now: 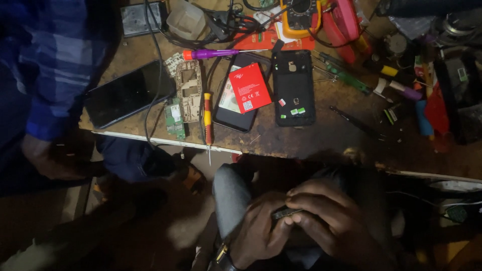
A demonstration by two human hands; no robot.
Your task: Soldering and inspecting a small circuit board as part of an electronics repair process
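Part in hand: small dark flat component with a pale metallic edge (287,213), pinched between both hands low over the person's lap, below the near edge of the worn wooden bench (321,138).
Left hand (258,226): fingers curled up under the part, thumb pressed along its near side; closed on it, with a gold-coloured wristwatch (221,254) at the wrist.
Right hand (329,213): fingers folded down over the top of the part, clamped together on it, hiding most of its far end.
Doing it well: judging by the grip, the part is best kept pinched by its edges, with pressure spread along its length rather than at one corner, and tilted toward the light, since the lap is very dim.
Up and left of the hands: red-and-yellow-handled screwdriver (207,123), tip overhanging the bench edge.
Straight above the hands: open black phone shell (293,88), and beside it a red rectangular battery (249,88) lying on another dark phone.
Far left: another person's arm in a blue checked sleeve (55,70), apart from the work.
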